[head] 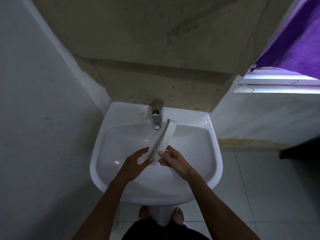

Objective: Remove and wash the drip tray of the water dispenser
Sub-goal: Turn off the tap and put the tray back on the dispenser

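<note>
while both hands meet over the white sink (204, 174) at frame centre, the drip tray (163, 139) stands on edge between them, tilted, its far end up beside the faucet (157, 116). left hand (136, 163): fingers spread fairly wide and mostly straight, thumb tip against the tray's lower end on its grille side; fingers reach behind the tray. right hand (173, 161): fingers loosely bent, thumb and fingertips touching the tray's white underside near the bottom corner. whether water runs, cannot tell. lower frame: bare feet (178, 214) on pale floor tiles (259, 196). upper right: purple curtain (294, 40) over a window.
</note>
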Available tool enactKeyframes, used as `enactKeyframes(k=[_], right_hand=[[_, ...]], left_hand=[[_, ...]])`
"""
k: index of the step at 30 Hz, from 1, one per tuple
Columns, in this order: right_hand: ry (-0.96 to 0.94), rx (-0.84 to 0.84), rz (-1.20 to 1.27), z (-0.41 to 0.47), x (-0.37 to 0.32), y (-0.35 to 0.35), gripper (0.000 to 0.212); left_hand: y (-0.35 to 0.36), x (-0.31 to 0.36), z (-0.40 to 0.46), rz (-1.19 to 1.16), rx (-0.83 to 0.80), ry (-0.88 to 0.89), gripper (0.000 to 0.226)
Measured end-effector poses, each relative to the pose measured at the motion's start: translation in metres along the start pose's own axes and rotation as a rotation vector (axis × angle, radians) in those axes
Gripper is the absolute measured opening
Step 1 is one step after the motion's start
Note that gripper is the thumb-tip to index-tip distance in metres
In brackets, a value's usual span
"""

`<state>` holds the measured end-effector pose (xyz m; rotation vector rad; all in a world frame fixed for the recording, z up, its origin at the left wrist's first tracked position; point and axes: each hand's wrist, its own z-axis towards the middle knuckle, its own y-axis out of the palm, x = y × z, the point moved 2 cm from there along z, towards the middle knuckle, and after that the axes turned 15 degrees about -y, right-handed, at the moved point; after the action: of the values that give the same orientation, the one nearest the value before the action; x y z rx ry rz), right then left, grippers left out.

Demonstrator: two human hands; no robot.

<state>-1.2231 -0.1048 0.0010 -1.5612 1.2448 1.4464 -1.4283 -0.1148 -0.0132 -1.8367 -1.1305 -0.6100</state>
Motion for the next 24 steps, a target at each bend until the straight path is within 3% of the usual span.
enactKeyframes(k=[3, 8, 12, 14, 18, 24], right_hand=[[0.04, 0.017, 0.095, -0.003, -0.005, -0.004, 0.037], [0.111, 0.052, 0.168, -0.002, -0.002, -0.015, 0.038], [0.081, 0.298, 0.327, 0.005, -0.003, -0.035, 0.044], [0.075, 0.391, 0.334, 0.006, -0.002, -0.043, 0.038], [0.11, 0.443, 0.283, 0.007, 0.006, -0.045, 0.026], [0.1, 0.47, 0.327, 0.004, 0.006, -0.045, 0.031]], left_hand=[[0.0, 0.0, 0.001, 0.042, -0.037, 0.01, 0.077], [-0.011, 0.014, 0.007, 0.213, -0.009, 0.137, 0.054], [-0.032, 0.029, 0.012, 0.562, 0.147, 0.235, 0.053], [-0.039, 0.035, 0.014, 0.631, 0.201, 0.263, 0.053], [-0.04, 0.039, 0.012, 0.619, 0.248, 0.248, 0.054], [-0.038, 0.032, 0.006, 0.509, 0.196, 0.218, 0.053]])
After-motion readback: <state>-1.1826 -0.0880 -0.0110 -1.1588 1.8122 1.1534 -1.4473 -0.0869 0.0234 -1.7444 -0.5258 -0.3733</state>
